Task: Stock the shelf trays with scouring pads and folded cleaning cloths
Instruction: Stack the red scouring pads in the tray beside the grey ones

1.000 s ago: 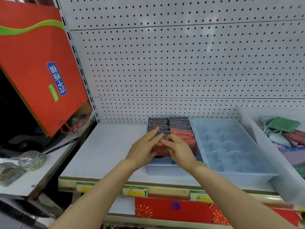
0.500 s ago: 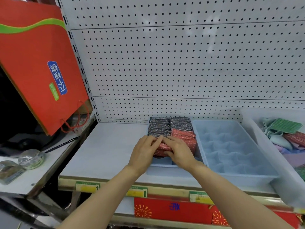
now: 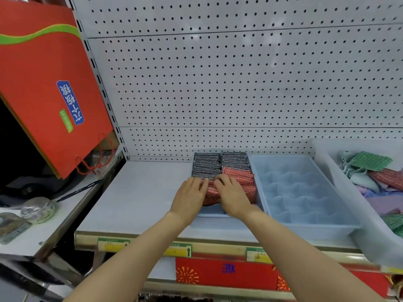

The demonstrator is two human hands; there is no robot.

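Head view: I've got both hands flat on the red scouring pads in the left tray. Left hand lies with fingers straight, pressing the front pad; right hand beside it, fingers extended too, nothing gripped. Dark pads fill the tray's back. The divided blue tray sits just right, then the bin of cloths.
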